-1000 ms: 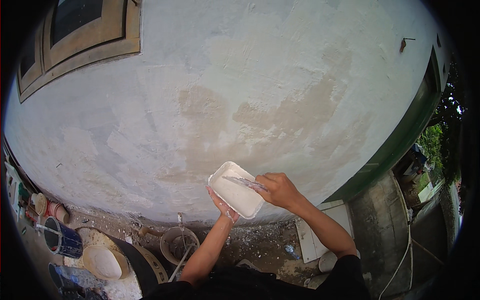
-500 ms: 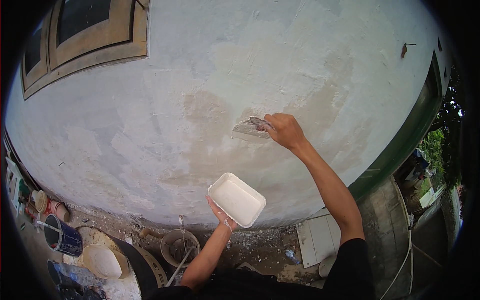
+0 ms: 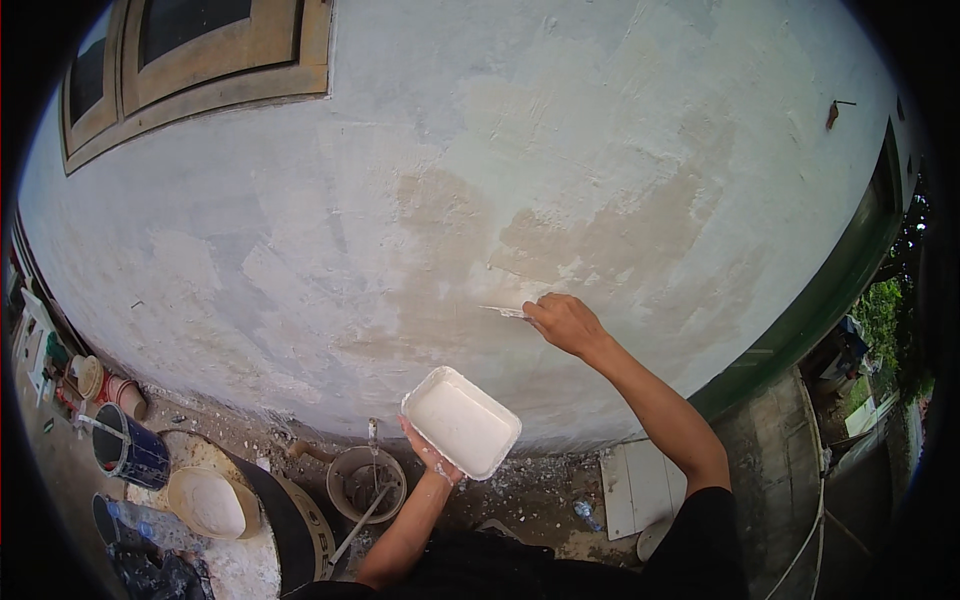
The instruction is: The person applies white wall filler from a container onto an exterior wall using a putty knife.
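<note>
My left hand [image 3: 432, 450] grips a white rectangular tray [image 3: 462, 422] of pale, creamy paste from underneath, with white smears on the fingers and wrist. My right hand [image 3: 566, 325] is closed on a paste-covered putty knife [image 3: 503, 311], seen nearly edge-on against the wall [image 3: 300, 250]. Around and above the blade, the wall has damp-looking beige patches and rough white streaks.
A wooden window [image 3: 195, 55] is at the upper left. Below are a blue bucket [image 3: 140, 450], a shallow basin [image 3: 205, 500] on a drum, and a bucket [image 3: 365, 480] with a pole. Pale boards [image 3: 635, 485] lie beside a concrete structure [image 3: 760, 470].
My right hand rose from the tray to the wall with the knife, then moved lower along it. The tray in my left hand shifted lower and a little left. The view shifted slightly.
</note>
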Motion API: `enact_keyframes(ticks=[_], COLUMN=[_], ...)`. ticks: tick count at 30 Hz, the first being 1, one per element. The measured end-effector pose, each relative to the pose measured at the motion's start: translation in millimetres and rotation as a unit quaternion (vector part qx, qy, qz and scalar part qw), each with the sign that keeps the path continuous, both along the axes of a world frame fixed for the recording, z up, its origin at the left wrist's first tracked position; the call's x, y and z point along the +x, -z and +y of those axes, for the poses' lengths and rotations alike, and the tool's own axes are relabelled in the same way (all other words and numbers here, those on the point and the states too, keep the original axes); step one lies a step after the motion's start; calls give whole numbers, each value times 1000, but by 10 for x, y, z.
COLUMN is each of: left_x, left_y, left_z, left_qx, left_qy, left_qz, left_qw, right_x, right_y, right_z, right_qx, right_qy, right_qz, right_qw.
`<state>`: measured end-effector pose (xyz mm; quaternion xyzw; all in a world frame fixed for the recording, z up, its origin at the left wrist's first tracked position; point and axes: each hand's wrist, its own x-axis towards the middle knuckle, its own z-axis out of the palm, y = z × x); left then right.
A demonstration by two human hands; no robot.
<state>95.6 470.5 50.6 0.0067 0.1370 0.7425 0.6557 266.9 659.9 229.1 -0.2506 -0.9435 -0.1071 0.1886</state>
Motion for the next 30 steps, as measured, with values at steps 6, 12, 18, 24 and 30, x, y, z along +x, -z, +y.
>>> enact_keyframes(ticks=[6, 12, 18, 24, 30], left_x=[-33, -44, -66, -43, -30], left_y=[121, 194, 160, 146, 134], left_z=[-139, -180, -230, -214, -285], left_qx=[4, 38, 68, 48, 32], left_qy=[-30, -18, -30, -28, -19], left_qz=[1, -45, -64, -14, -13], left_qw=[1000, 998, 995, 998, 999], right_x=[-191, 121, 104, -229, -338], right_y=[-664, -2680, -2557, -639, -141], right_z=[168, -66, -258, -246, 39], right_qx=[185, 234, 125, -40, 84], right_qy=[49, 134, 76, -20, 34], right_qz=[29, 97, 90, 19, 18], right_qw=[981, 958, 985, 999, 996])
